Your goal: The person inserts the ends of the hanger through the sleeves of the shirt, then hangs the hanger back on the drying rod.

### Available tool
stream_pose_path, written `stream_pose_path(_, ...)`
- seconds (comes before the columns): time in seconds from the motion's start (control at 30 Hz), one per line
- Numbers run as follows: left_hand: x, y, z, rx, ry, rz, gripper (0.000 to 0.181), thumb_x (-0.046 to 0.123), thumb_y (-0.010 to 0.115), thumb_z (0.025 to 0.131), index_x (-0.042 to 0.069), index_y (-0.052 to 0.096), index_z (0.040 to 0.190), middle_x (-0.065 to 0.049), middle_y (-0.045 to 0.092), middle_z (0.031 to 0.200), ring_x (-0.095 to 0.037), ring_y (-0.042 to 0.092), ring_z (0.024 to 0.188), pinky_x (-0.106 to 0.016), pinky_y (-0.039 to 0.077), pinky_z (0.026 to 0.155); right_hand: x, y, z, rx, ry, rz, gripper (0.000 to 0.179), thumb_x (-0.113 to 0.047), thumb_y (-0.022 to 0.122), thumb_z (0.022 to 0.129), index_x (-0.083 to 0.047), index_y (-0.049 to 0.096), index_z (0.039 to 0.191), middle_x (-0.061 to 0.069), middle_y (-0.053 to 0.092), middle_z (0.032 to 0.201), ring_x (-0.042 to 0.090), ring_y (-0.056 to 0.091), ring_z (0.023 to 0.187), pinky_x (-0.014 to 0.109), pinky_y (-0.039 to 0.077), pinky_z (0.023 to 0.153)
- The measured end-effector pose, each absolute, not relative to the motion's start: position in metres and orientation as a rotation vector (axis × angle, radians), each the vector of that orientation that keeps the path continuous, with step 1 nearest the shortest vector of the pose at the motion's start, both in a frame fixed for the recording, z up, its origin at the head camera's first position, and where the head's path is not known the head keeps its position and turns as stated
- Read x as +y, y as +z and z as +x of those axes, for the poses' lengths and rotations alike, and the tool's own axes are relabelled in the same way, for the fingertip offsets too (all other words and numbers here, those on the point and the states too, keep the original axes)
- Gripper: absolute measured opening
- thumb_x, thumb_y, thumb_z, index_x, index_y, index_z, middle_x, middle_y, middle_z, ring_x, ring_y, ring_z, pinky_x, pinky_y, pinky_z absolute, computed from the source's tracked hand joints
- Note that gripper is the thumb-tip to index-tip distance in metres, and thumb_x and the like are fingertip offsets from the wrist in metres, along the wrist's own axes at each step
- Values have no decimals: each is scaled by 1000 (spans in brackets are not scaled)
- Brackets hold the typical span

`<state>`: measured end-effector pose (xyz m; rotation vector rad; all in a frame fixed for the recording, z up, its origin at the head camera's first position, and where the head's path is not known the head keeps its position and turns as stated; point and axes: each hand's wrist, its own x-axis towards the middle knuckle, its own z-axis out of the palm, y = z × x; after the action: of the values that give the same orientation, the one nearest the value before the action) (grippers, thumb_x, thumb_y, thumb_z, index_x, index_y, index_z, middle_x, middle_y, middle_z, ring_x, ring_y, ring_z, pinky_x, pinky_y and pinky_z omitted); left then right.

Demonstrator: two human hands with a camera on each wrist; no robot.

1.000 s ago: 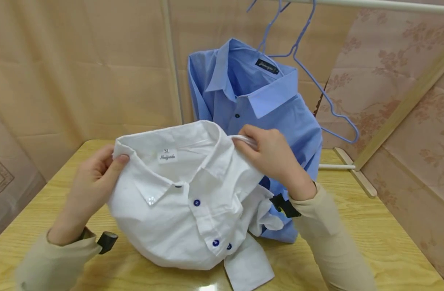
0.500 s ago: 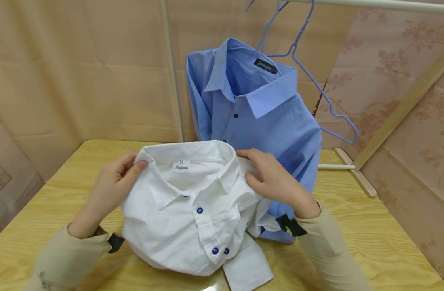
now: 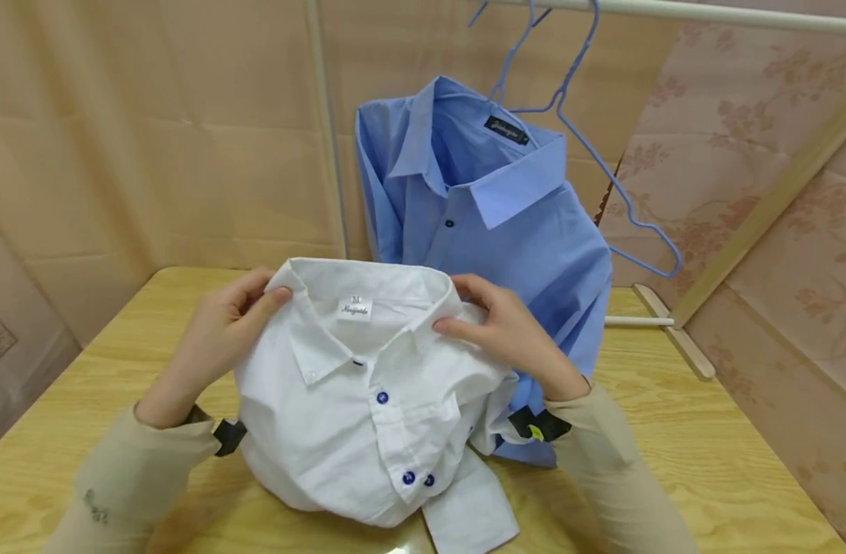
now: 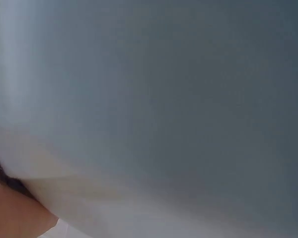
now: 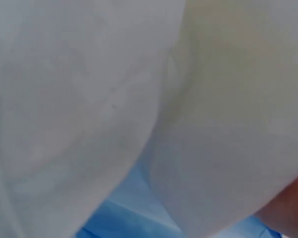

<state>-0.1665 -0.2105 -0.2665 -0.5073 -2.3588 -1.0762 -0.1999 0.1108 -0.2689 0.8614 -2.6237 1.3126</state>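
Note:
A white button-up shirt (image 3: 312, 438) with dark blue buttons is held upright, its collar open toward the camera and its lower part bunched over the table. At the collar's left side, my left hand (image 3: 218, 335) pinches the cloth between thumb and fingers. My right hand (image 3: 513, 327) holds the right side of the collar, thumb in front and fingers behind. One white cuff (image 3: 471, 508) lies on the tabletop. Pale cloth (image 4: 154, 99) fills most of the left wrist view. White folds (image 5: 74, 99) dominate the right wrist view, with blue cloth (image 5: 134, 218) below.
Behind the white shirt, a blue shirt (image 3: 506, 231) hangs tilted on a hanger from a white rail (image 3: 713, 15). Beside it hangs a bare blue hanger (image 3: 626, 204). A wooden rack foot (image 3: 675, 335) stands at the right of the wood-grain table (image 3: 672, 462). Curtains (image 3: 208, 138) enclose the back.
The collar has shifted down and to the right with my left hand. My right hand has moved from the cloth at the shoulder to the collar's right side.

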Motion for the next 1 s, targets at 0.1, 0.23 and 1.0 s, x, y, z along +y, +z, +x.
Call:
stream_pose_path(0.1, -208, -258, -173, -2339, -1088, -507, 14, 16, 59, 88, 10, 65, 100, 9, 51, 63, -3, 46, 51, -17, 38, 46, 110, -265, -205, -2595, 1301, 843, 37, -34, 69, 79, -18, 61, 112, -3, 63, 105, 11, 57, 92, 31, 44, 82)
stream_pose_path(0.23, -207, -245, -185, -2288, -1176, -532, 14, 14, 59, 88, 5, 65, 98, 14, 54, 63, -2, 48, 50, -16, 40, 45, 111, -258, -210, -2527, 1245, 812, 25, -35, 66, 82, -18, 64, 100, -2, 60, 80, 12, 50, 70, 25, 40, 65)
stream_pose_path(1.0, -192, -275, -187, -2433, -1086, -561, 30, 7, 66, 82, 6, 55, 110, -5, 57, 74, -9, 40, 56, -20, 32, 49, 95, -290, -207, -2361, 1361, 610, 34, -11, 64, 81, -9, 43, 108, 7, 65, 94, 17, 60, 86, 31, 43, 76)
